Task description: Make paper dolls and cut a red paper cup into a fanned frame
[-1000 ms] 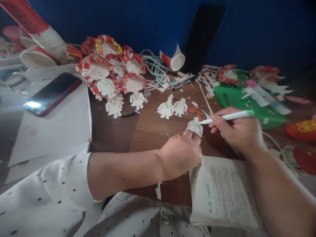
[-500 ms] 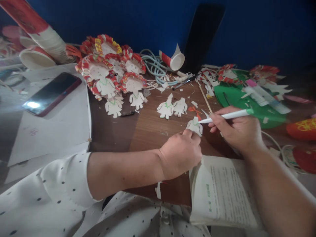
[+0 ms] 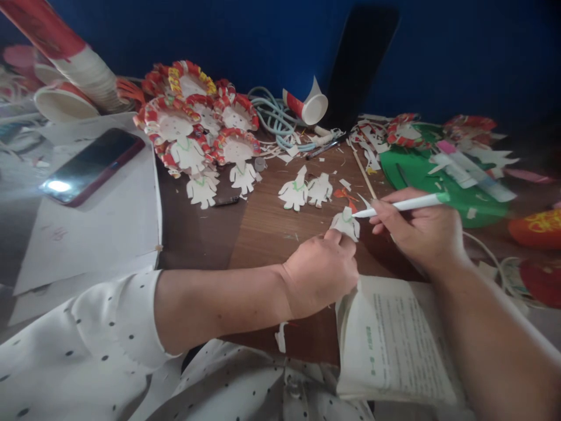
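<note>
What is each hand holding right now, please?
Left hand: closed, pinning the paper figure to the table.
Right hand: closed on the white pen.

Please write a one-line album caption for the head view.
Left hand steadies a paper cutout while right hand touches a white pen to it.

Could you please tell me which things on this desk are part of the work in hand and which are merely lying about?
In hand:
- left hand, pressing down the small paper figure
- right hand, holding the white pen with its tip at that figure

Lying about:
- phone
- open book
- two cut-out figures
- pile of red-rimmed paper dolls
- stacked paper cups
- green paper
</note>
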